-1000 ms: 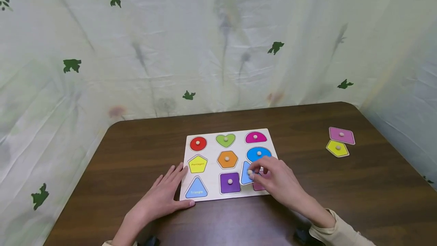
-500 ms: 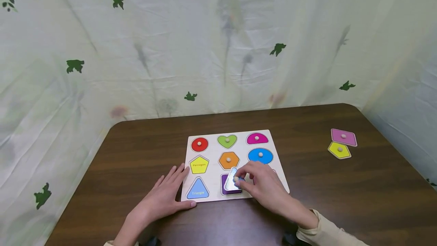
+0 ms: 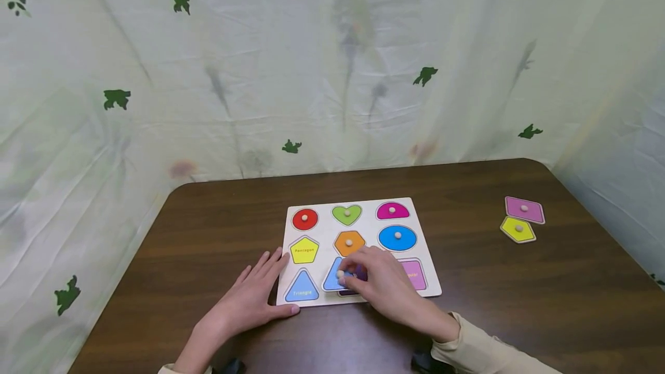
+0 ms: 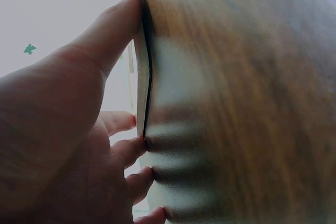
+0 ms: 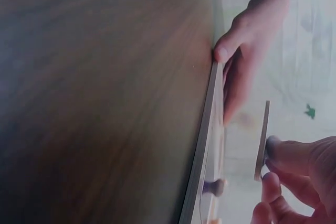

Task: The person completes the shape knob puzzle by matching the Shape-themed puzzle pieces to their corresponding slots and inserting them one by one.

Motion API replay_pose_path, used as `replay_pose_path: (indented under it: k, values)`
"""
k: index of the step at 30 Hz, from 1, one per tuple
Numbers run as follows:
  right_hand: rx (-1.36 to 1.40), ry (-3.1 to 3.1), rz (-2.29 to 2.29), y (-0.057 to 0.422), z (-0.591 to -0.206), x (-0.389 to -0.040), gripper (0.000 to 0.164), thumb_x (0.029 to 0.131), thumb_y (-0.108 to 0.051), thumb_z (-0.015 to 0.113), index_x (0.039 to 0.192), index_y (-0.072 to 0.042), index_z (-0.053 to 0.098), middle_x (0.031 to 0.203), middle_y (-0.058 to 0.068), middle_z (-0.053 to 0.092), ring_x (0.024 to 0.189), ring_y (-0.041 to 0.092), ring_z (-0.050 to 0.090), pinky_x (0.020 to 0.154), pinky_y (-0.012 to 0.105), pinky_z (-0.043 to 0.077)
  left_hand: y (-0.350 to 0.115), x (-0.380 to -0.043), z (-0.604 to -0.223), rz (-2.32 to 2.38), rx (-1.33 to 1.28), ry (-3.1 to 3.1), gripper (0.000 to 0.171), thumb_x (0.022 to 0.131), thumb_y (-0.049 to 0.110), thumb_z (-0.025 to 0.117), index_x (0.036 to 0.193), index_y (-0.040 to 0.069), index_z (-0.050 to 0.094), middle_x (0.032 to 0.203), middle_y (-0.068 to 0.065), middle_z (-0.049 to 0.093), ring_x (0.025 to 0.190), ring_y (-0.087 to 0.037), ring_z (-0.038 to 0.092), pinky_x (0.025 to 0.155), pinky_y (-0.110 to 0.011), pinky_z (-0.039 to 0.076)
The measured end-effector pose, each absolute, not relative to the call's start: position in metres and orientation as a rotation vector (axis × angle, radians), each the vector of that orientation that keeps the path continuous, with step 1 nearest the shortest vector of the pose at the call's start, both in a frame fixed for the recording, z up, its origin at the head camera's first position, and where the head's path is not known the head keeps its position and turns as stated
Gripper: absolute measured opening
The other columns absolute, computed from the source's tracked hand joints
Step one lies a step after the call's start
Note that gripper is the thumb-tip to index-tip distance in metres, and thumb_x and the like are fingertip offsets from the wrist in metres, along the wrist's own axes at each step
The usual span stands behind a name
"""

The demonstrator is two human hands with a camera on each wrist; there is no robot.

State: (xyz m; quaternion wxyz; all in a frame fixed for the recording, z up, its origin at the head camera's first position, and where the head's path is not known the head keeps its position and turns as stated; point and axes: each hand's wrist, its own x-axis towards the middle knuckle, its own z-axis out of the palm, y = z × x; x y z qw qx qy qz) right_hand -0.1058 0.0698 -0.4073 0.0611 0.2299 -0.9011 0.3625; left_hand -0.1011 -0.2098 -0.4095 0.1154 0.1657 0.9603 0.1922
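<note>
My right hand (image 3: pixel 383 284) pinches the knob of a blue triangle puzzle piece (image 3: pixel 331 277) between thumb and fingers. In the right wrist view the triangle piece (image 5: pixel 262 140) is held clear above the puzzle board (image 5: pixel 202 166). From the head view it overlaps the purple square piece, which my hand partly hides. My left hand (image 3: pixel 244 296) lies with fingers spread at the left edge of the white puzzle board (image 3: pixel 324 302), its thumb on the near left corner. Close by are the printed triangle slot (image 3: pixel 302 287) and the yellow pentagon slot (image 3: pixel 304 251), both without pieces.
Knobbed pieces sit in the board: a red circle (image 3: pixel 305 219), a green heart (image 3: pixel 346 214), a magenta half circle (image 3: pixel 392 210), an orange hexagon (image 3: pixel 349 243) and a blue oval (image 3: pixel 397 238). A pink piece (image 3: pixel 525 210) and a yellow pentagon piece (image 3: pixel 518 229) lie on the table's right.
My right hand has carried the blue triangle piece leftward across the board, from the pink slot at the right to over the purple square. The left hand stays at the board's edge.
</note>
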Motion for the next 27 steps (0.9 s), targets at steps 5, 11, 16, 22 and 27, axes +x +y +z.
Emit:
replay_pose_path:
  k: [5, 11, 16, 22, 27]
  values:
    - [0.691, -2.758, 1.1, 0.057, -0.407, -0.109, 0.01, 0.082, -0.029, 0.081, 0.09, -0.028, 0.075, 0.074, -0.019, 0.054, 0.073, 0.009, 0.053, 0.063, 0.024, 0.043, -0.21, -0.102, -0.41, 0.562, 0.493, 2.815, 0.105, 0.076, 0.067, 0.071, 0.156, 0.012, 0.03, 0.162, -0.007, 0.02, 0.148, -0.033, 0.014, 0.113, -0.062, 0.017]
    - [0.71, -2.808, 1.076, 0.041, -0.408, -0.113, 0.011, 0.081, -0.03, 0.082, 0.09, -0.028, 0.075, 0.069, -0.019, 0.053, 0.068, 0.004, 0.05, 0.062, 0.025, 0.042, -0.21, -0.102, -0.41, 0.557, 0.484, 2.812, 0.106, 0.075, 0.068, 0.071, 0.155, 0.012, 0.031, 0.162, -0.008, 0.021, 0.148, -0.034, 0.014, 0.113, -0.063, 0.016]
    - [0.721, -2.84, 1.056, 0.029, -0.407, -0.115, 0.011, 0.081, -0.03, 0.082, 0.089, -0.027, 0.076, 0.068, -0.019, 0.053, 0.066, 0.003, 0.048, 0.062, 0.024, 0.041, -0.21, -0.101, -0.409, 0.562, 0.488, 2.814, 0.105, 0.076, 0.067, 0.072, 0.155, 0.011, 0.032, 0.162, -0.009, 0.022, 0.148, -0.035, 0.016, 0.113, -0.063, 0.017]
    - [0.723, -2.831, 1.004, 0.014, -0.409, -0.119, 0.011, 0.078, -0.031, 0.084, 0.085, -0.026, 0.078, 0.065, -0.019, 0.051, 0.065, 0.004, 0.047, 0.06, 0.023, 0.039, -0.211, -0.1, -0.409, 0.575, 0.498, 2.815, 0.104, 0.076, 0.066, 0.072, 0.155, 0.012, 0.031, 0.162, -0.009, 0.022, 0.148, -0.035, 0.015, 0.113, -0.063, 0.016]
    - [0.741, -2.875, 0.933, 0.005, -0.411, -0.121, 0.013, 0.077, -0.034, 0.084, 0.085, -0.026, 0.079, 0.062, -0.019, 0.05, 0.066, 0.005, 0.046, 0.06, 0.024, 0.037, -0.211, -0.1, -0.408, 0.586, 0.501, 2.814, 0.104, 0.077, 0.067, 0.071, 0.155, 0.011, 0.031, 0.162, -0.009, 0.022, 0.148, -0.035, 0.015, 0.113, -0.064, 0.016]
